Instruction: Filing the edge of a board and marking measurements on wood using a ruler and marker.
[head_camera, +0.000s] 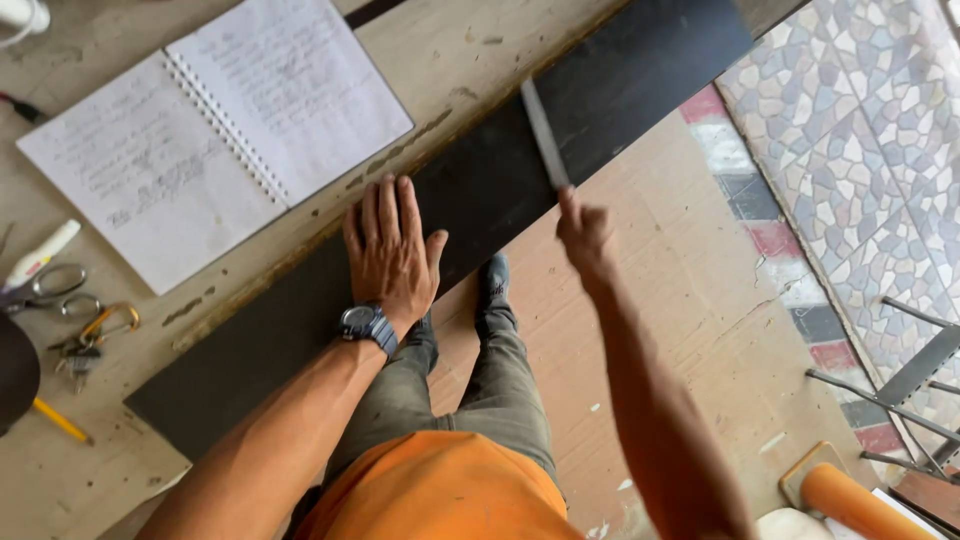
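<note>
A person's left hand (392, 250) is pressing flat and spread on a dark board (470, 205) along the tabletop (60, 470) edge, while the right hand (585, 235) is pinching a metal ruler (543, 133) that wants keeping square.

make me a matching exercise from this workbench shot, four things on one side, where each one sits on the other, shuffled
Things:
1. left hand
2. right hand
3. spiral notebook
4. yellow pencil

Places:
A. open on the bench, behind the dark board
B. holding the near end of the metal ruler
C. bench's left edge, near the keys
D. pressed flat on the dark board

Pairs: 1-D, 2-B, 3-A, 4-C
</note>
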